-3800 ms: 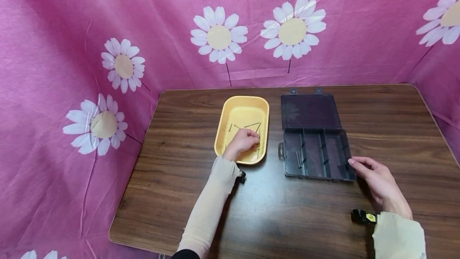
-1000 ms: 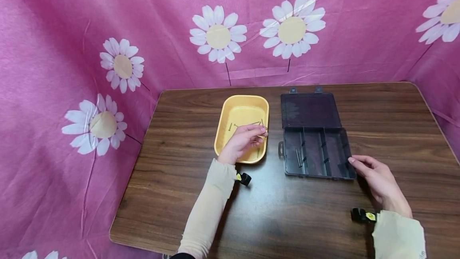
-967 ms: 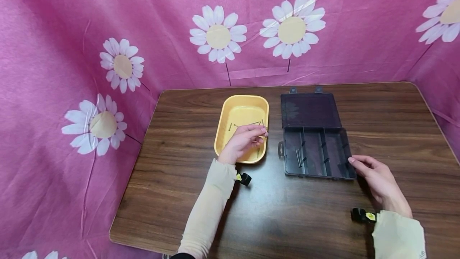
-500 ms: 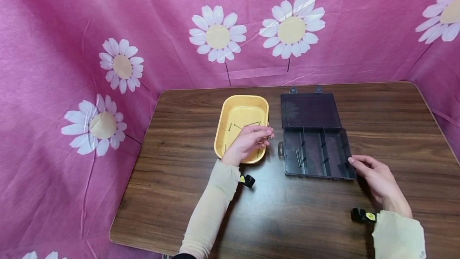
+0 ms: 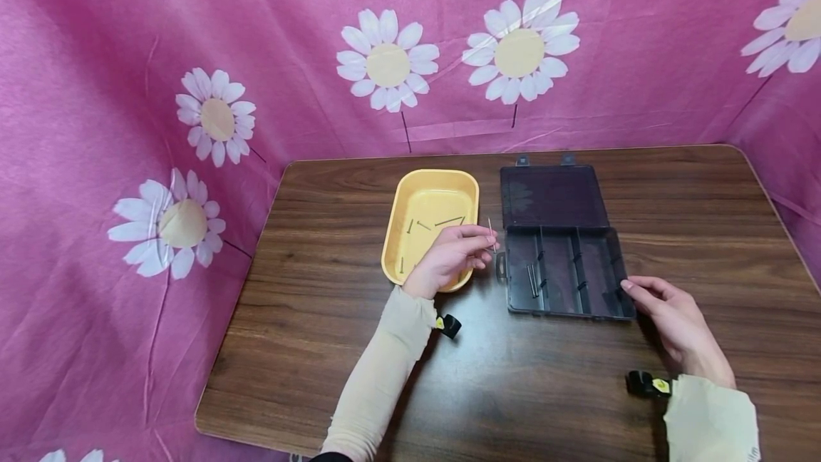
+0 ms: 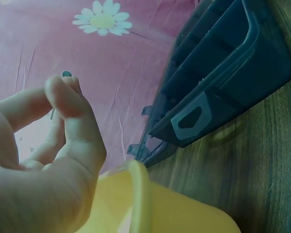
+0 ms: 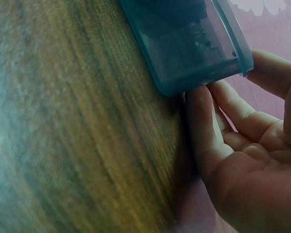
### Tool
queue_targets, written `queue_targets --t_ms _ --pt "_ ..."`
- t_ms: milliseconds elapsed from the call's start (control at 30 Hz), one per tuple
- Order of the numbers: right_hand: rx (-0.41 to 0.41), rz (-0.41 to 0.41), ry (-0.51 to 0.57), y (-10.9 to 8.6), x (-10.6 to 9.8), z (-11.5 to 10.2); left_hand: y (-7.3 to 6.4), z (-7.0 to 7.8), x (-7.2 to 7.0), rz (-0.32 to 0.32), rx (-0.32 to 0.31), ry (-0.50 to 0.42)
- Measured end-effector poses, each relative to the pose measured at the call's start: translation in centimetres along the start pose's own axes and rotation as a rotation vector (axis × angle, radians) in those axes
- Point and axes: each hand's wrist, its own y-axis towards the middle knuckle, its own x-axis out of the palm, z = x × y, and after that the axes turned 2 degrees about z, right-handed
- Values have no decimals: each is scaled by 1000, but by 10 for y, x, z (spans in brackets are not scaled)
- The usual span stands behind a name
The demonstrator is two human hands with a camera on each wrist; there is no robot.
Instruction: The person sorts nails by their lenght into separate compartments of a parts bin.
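Note:
My left hand [image 5: 452,255] pinches a thin metal nail [image 5: 491,230] upright between thumb and fingertips, over the gap between the yellow tray [image 5: 399,194] and the dark organizer box [image 5: 558,269]. In the left wrist view the nail's round head [image 6: 66,74] pokes out above the fingertips. Two long nails [image 5: 532,281] lie in the box's left compartment. At the box's right wall, my right hand [image 5: 680,326] holds the front corner, thumb at the rim and other fingers against the outside. Several nails [image 5: 449,221] lie scattered in the tray, partly hidden by my left hand.
The box's translucent lid [image 5: 553,194] lies folded back on the wooden table [image 5: 321,291]. A carrying loop [image 5: 502,267] sticks out from the box's left side, close to my left fingertips. A pink flowered cloth [image 5: 288,34] hangs behind the table.
My left hand picked a nail from the tray, lifted it and moved right past the tray's rim toward the box. My right hand has stayed at the box's corner.

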Motion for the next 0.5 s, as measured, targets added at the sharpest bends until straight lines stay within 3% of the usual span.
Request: queue_targets --t_ms 300,500 --pt "-14 4 37 0 0 0 1 -5 11 -2 15 3" --pt "-22 3 28 0 0 0 1 -8 18 -21 21 70"
